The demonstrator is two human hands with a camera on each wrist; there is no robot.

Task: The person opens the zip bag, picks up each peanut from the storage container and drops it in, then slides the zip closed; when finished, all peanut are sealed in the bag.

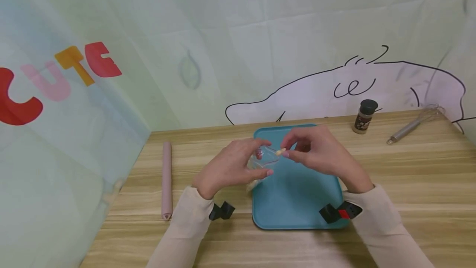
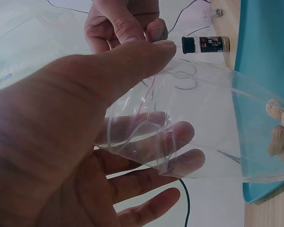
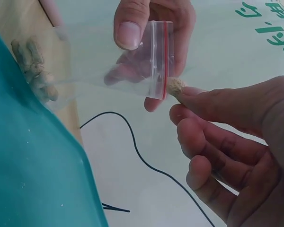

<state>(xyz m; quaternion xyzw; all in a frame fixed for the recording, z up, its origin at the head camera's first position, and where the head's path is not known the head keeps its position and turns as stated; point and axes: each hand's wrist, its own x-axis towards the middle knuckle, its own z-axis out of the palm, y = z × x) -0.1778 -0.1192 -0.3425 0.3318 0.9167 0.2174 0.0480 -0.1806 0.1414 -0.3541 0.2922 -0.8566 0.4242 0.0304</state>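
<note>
A clear zip bag [image 1: 267,158] hangs from my left hand [image 1: 232,164], held near its mouth between thumb and fingers. Several peanuts in their shells [image 2: 278,137] lie at the bottom of the bag in the left wrist view. My right hand [image 1: 321,150] pinches a single peanut [image 3: 175,86] between thumb and forefinger, right at the bag's red-striped opening in the right wrist view. Both hands are over the far-left part of a blue tray [image 1: 297,202], and the bag's lower end overlaps the tray's left edge.
A rolled pink mat [image 1: 167,181] lies on the wooden table [image 1: 208,235] to the left. Behind the tray to the right stand a black-capped seasoning jar [image 1: 363,118] and, lying farther right, a metal whisk [image 1: 410,126]. A printed curtain [image 1: 208,53] hangs behind the table.
</note>
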